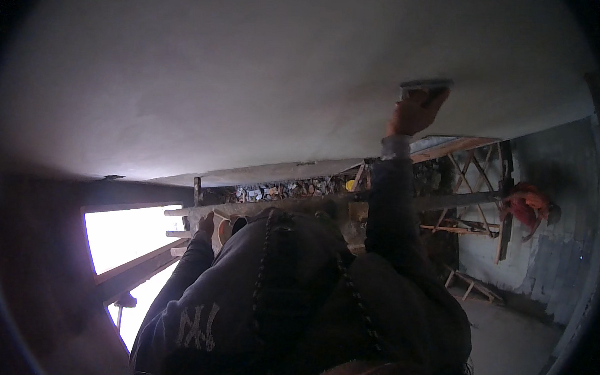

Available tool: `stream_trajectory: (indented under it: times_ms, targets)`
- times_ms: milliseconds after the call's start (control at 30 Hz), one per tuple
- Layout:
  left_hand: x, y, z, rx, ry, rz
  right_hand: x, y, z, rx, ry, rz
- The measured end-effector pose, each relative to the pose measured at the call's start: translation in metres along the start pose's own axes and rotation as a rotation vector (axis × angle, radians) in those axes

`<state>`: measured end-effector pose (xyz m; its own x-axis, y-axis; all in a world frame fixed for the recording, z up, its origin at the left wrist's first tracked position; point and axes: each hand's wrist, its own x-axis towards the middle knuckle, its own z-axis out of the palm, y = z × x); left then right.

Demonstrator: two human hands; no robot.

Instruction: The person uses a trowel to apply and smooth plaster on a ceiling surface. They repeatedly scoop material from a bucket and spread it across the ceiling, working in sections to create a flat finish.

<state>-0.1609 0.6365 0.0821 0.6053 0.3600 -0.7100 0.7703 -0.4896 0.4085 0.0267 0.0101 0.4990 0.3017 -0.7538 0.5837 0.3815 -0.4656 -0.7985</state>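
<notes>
My right arm reaches up and out to a broad, smooth grey plastered wall (238,69). My right hand (416,113) is closed on a plastering trowel (427,83), seen nearly edge-on, its blade flat against the wall surface. Low on the left, my left hand (206,225) hangs beside my body, close to a tan round-rimmed thing (224,231) partly hidden by my sleeve. In the dim light its fingers do not show well enough to tell whether they grip anything.
Below the wall runs a strip of rubble (286,189) with a yellow round object (350,185). Wooden scaffolding (477,171) stands at right, with a reddish-orange cloth-like bundle (528,205) by it. A bright window opening (131,236) is at left; a small wooden frame (474,286) lies lower right.
</notes>
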Motion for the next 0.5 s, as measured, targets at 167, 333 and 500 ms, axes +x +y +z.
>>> stream_trajectory:
  times_ms: [167,333,500]
  targets:
    - [-0.012,-0.006,0.015,-0.084,-0.052,-0.03,0.0,-0.011,0.012,-0.199,0.033,-0.168]
    - [0.019,-0.043,0.007,-0.029,-0.19,-0.112,0.021,0.031,0.003,-0.105,0.059,-0.113]
    - [0.013,-0.055,0.003,0.051,-0.175,-0.06,-0.036,-0.021,0.025,-0.4,-0.016,-0.204]
